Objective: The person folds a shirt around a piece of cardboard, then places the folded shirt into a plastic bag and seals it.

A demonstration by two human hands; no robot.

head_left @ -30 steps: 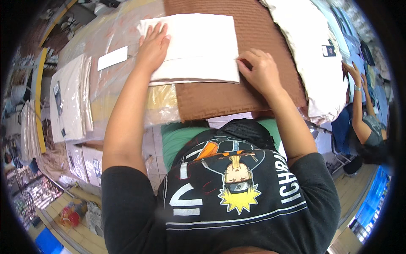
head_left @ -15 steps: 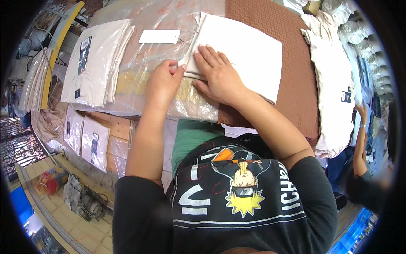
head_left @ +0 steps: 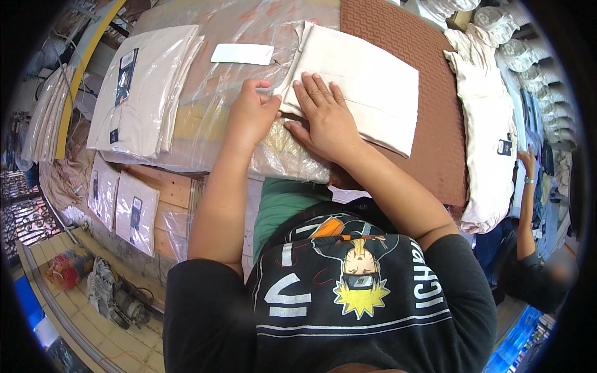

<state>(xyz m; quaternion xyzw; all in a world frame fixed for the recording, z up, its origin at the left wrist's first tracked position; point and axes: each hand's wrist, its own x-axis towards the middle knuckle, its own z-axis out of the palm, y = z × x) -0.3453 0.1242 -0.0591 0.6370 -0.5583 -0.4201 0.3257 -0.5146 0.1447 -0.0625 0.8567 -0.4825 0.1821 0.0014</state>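
Observation:
A folded cream garment (head_left: 373,81) lies across the plastic-covered part of the table and a brown textured cloth. My right hand (head_left: 326,115) rests flat on its left half, fingers stretched out and thumb apart. At the garment's left edge, my left hand (head_left: 254,115) pinches the loose fold between thumb and fingers. A blank white card tag (head_left: 242,54) lies on the plastic just beyond my left hand. Farther left is a stack of folded cream garments (head_left: 146,87) in clear bags, with dark labels.
The brown cloth (head_left: 438,124) covers the table's right side. A pile of cream garments (head_left: 488,124) lies along its right end. Bagged garments (head_left: 135,211) sit on a lower wooden shelf at left. A co-worker's arm (head_left: 527,205) reaches in at far right. A yellow board (head_left: 81,81) stands at left.
The whole view has shifted slightly. My left hand keeps its pinch at the garment's edge, its index finger now lifted a little more. My right hand stays flat on the cloth.

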